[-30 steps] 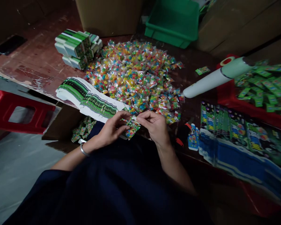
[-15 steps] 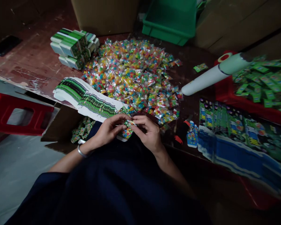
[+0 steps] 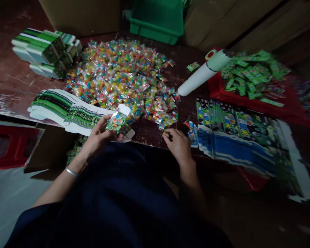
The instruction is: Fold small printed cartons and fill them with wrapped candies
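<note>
My left hand (image 3: 101, 131) is closed around a small green printed carton (image 3: 118, 120), whose white end flaps stand open. At the near edge of the candy pile, my right hand (image 3: 177, 143) has thumb and fingers pinched together. A bit of yellow and red shows at its fingertips, apparently a small candy packet (image 3: 165, 133), mostly hidden by the fingers. The pile of clear packets of colourful candy (image 3: 119, 79) lies just beyond both hands. A fanned row of flat green cartons (image 3: 85, 115) lies on the table beside my left hand.
Bundled cartons (image 3: 41, 48) stand at the back left, a green bin (image 3: 156, 32) behind the pile. Rightward are a white roll (image 3: 196, 80), a red crate (image 3: 217, 88) of green packets, a blue packet (image 3: 193, 134) and fanned blue-green packaging (image 3: 229, 137). A cardboard box (image 3: 41, 151) sits below.
My hands were together on a small carton and are now apart. The left holds a carton with open flaps; the right has moved to the pile's near edge. The view has shifted right.
</note>
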`<state>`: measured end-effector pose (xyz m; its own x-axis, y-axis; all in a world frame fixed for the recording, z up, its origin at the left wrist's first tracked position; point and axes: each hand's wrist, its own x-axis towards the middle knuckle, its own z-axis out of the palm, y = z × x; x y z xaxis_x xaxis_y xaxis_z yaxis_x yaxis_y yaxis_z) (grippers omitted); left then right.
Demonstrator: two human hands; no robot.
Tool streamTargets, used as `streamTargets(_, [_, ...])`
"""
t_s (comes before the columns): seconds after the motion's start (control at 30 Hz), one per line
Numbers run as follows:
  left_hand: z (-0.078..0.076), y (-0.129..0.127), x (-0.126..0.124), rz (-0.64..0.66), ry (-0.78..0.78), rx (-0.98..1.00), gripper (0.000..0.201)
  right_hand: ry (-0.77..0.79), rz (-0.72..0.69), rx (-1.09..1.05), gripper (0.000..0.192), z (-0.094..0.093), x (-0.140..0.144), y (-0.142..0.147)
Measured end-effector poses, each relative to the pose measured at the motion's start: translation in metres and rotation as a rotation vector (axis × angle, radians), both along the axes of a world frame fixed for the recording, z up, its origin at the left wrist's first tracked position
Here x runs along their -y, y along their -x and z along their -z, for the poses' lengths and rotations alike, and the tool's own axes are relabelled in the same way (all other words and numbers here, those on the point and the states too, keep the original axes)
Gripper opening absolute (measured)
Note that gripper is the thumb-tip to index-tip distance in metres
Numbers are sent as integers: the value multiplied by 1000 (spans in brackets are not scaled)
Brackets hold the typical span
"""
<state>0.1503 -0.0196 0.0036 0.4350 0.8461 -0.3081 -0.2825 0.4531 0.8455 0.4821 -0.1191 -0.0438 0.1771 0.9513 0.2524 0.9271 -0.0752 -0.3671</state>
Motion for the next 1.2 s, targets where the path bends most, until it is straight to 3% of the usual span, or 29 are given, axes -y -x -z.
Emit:
streamTargets(0.13, [5, -15, 3, 151, -118, -21, 24, -222, 66, -217, 18, -9, -4, 16])
streamTargets(0.23, [10, -21, 4, 227, -272, -102, 34, -400, 165, -504, 24, -33, -12, 40])
streamTargets(0.3, [10, -24, 6, 264, -363, -187, 44, -450, 100, -587, 18, -50, -20, 60])
streamTargets(0.47, [3, -27, 12, 316, -482, -336, 32, -446, -55, -542, 7, -76, -43, 99])
streamTargets(0.7, [1, -22, 11, 206, -489, -356, 21, -362, -232, -273, 9, -85, -58, 95])
streamTargets(0.87, [3, -26, 15, 107, -463, -245, 32, -263, -412, -357, 13, -85, -60, 99])
streamTargets(1.0, [3, -25, 18, 23, -446, -132, 61, -226, -341, -659, 28, -68, -53, 107])
streamTargets(1.1, [4, -24, 20, 64, -450, -97, 51, -232, -264, -770, 23, -52, -48, 114])
streamTargets(1.2, [5, -26, 20, 88, -456, -78, 35, -271, -220, -740, 12, -44, -47, 121])
